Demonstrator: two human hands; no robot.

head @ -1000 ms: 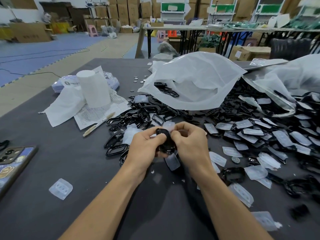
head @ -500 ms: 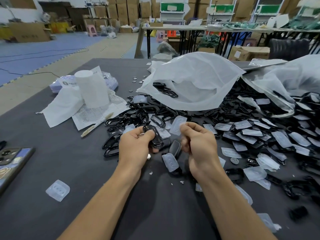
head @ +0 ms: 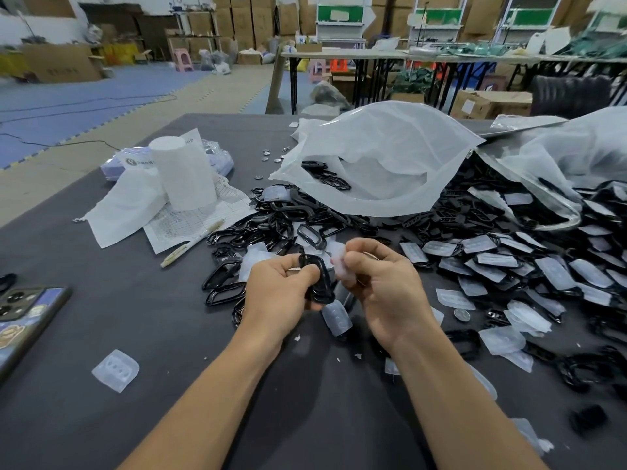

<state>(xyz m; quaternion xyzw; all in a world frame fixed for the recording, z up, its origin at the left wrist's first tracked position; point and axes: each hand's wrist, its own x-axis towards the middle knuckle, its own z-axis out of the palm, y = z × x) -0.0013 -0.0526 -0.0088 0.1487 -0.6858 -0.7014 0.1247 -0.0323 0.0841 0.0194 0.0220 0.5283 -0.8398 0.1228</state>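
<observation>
A glossy black plastic frame (head: 320,278), a rounded oblong loop with an open middle, is gripped by the left hand (head: 278,295), whose fingers and thumb are curled round its left edge. It is held roughly upright just above the table (head: 169,418), which is covered in a matt dark grey cloth. A small translucent white pad (head: 340,266) (soft-looking and slightly crumpled) is pinched between the thumb and curled fingers of the right hand (head: 386,293), just beside the top of the frame; whether the two touch cannot be told. Directly below the hands another translucent pad (head: 336,318), marked with round dimples, is seen lying flat. A tangled heap of black frames (head: 271,228) lies behind the hands, and frosted pads (head: 492,262) on black backings are spread to the right. A thin, filmy white bag (head: 383,157) is slumped open over the heap. To the left a textured paper roll (head: 185,174) stands on printed sheets (head: 203,220), with a pen (head: 191,244) beside them.
</observation>
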